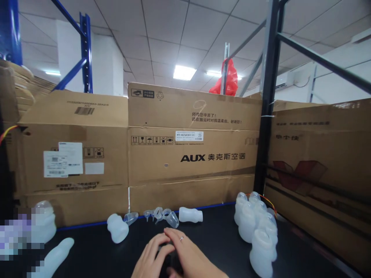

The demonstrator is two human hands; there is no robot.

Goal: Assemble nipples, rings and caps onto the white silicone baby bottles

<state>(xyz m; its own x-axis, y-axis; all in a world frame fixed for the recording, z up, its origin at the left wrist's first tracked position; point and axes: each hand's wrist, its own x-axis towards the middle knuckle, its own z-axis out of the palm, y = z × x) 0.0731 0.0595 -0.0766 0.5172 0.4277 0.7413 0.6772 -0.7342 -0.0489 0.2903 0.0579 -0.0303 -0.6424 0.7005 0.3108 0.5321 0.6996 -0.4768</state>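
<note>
Nearest us, over the black table (95,255), our left hand (149,256), fingers curved and slightly parted, touches our right hand (193,255), fingers close together; we cannot tell whether anything is held in the dark gap between them. Just beyond lie clear parts (173,220) and a white bottle (190,215) on its side, with a bottle cluster (247,226) to the right and cardboard (162,166) blocking the way behind.
</note>
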